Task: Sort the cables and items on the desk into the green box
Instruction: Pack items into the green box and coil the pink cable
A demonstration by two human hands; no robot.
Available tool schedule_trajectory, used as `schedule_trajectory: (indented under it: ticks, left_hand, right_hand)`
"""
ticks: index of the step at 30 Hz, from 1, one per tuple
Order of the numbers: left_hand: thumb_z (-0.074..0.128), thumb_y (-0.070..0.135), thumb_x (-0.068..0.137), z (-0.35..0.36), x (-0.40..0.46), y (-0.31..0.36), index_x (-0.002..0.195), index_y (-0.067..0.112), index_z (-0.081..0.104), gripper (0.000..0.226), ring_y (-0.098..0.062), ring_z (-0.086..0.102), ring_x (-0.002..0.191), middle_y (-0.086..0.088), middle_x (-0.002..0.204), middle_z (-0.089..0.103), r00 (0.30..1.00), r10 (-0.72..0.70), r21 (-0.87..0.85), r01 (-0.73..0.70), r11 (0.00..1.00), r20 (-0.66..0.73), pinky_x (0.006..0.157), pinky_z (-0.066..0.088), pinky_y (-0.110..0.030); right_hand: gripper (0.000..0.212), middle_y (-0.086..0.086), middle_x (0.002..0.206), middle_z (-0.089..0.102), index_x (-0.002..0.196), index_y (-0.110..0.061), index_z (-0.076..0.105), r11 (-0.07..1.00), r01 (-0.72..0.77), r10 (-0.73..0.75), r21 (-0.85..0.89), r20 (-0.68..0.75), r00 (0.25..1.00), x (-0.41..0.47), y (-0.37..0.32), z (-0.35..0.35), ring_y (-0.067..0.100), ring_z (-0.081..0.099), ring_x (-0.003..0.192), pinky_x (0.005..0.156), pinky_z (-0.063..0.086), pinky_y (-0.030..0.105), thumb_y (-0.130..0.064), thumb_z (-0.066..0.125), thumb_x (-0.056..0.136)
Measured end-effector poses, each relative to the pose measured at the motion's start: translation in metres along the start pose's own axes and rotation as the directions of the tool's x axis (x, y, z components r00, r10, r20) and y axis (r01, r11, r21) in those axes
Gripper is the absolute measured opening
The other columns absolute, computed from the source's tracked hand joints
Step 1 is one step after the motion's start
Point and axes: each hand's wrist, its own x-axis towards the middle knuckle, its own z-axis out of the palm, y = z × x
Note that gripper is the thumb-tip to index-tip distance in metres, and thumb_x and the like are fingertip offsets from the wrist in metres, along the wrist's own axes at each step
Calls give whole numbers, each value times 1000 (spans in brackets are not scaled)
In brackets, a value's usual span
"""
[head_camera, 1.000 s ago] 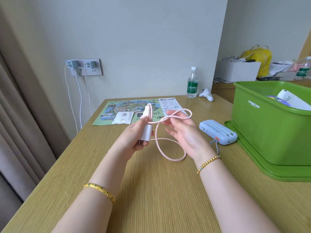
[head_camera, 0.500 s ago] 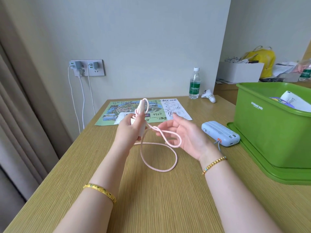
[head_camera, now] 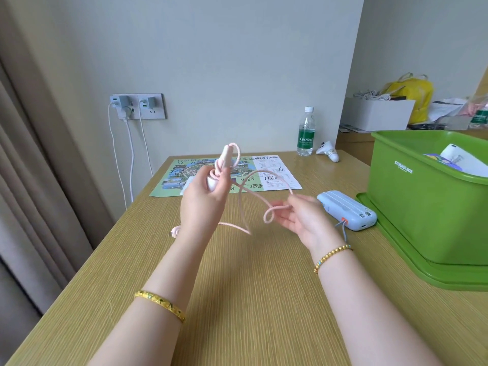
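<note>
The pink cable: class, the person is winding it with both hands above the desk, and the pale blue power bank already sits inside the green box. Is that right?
Not quite. The head view shows the power bank lying on the desk beside the green box, not inside it. The left hand and right hand do hold the pink cable above the desk.

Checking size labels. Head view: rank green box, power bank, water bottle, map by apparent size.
1. green box, cropped by the frame edge
2. map, lying flat, foreshortened
3. power bank
4. water bottle

Power bank and bottle are close; the bottle is farther away, so that order is unsure.
</note>
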Motion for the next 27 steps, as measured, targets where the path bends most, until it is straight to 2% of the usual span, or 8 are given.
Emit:
schedule_trajectory:
  ticks: [3, 6, 10, 12, 14, 17, 21, 27]
  left_hand:
    - [49, 42, 92, -4, 3, -4, 76, 25, 56, 24, -7, 50, 49, 12, 61, 60, 992, -109, -183, 95, 978, -69, 41, 45, -21]
    - [48, 44, 92, -3, 4, -10, 80, 22, 55, 26, -13, 50, 52, 1, 71, 58, 971, -238, -236, 229, 944, -8, 34, 36, -13]
    - [49, 46, 91, 2, 4, -12, 77, 26, 54, 25, -13, 53, 53, -2, 78, 62, 953, -283, -219, 300, 928, 108, 35, 38, -13]
    - [49, 48, 90, 2, 4, -12, 78, 30, 55, 23, -10, 56, 49, -3, 81, 65, 948, -288, -233, 314, 920, 137, 35, 38, -14]
    - [47, 51, 90, 2, 4, -12, 79, 31, 55, 24, -5, 54, 39, -3, 83, 67, 943, -296, -229, 324, 918, 150, 35, 36, -15]
    - [46, 51, 90, 3, 4, -11, 81, 25, 55, 29, -4, 51, 35, 0, 75, 64, 935, -311, -313, 351, 882, 173, 35, 33, -15]
    - [46, 47, 92, 3, 5, -13, 84, 23, 53, 26, -6, 55, 38, 4, 73, 61, 915, -363, -380, 404, 832, 178, 34, 33, -15]
    - [44, 49, 92, -1, 11, -30, 86, 27, 52, 24, -5, 54, 34, 5, 78, 64, 873, -475, -375, 479, 794, 111, 36, 35, -17]
  right_hand:
    - [34, 9, 73, 53, 118, -9, 40, 997, -66, 68, 28, -100, 993, 8, 5, -6, 16, 49, 54, 45, 46, 25, 7, 40, 88]
    - [60, 13, 97, 54, 141, -16, 22, 944, -62, 46, -324, -57, 997, 8, 11, -3, 16, 53, 62, 49, 48, 25, 3, 42, 88]
    - [60, 7, 136, 32, 142, -20, 26, 444, 253, -336, -860, 102, 936, 2, 16, 3, 25, 38, 122, 96, 43, 36, -11, 51, 88]
    - [38, 0, 129, 45, 129, -19, 47, 483, 446, -450, -754, 223, 865, -4, 10, 8, 12, 43, 117, 95, 37, 23, -15, 49, 92]
    - [27, -8, 116, 58, 118, -20, 57, 620, 479, -315, -621, 362, 877, -12, 8, 14, 0, 52, 100, 84, 41, 16, -30, 49, 93]
    - [31, -5, 96, 68, 97, -21, 64, 573, 470, -100, -672, 512, 853, -18, 15, 22, 4, 59, 85, 76, 45, 25, -48, 52, 87]
    - [35, -9, 49, 42, 59, -23, 50, 495, 516, -191, -699, 491, 850, -15, 23, 24, 7, 34, 47, 51, 28, 26, -46, 60, 83]
    - [33, -9, 47, 43, 60, -18, 55, 656, 545, -500, -522, 241, 832, -9, 12, 18, 9, 39, 48, 48, 33, 21, -28, 53, 91]
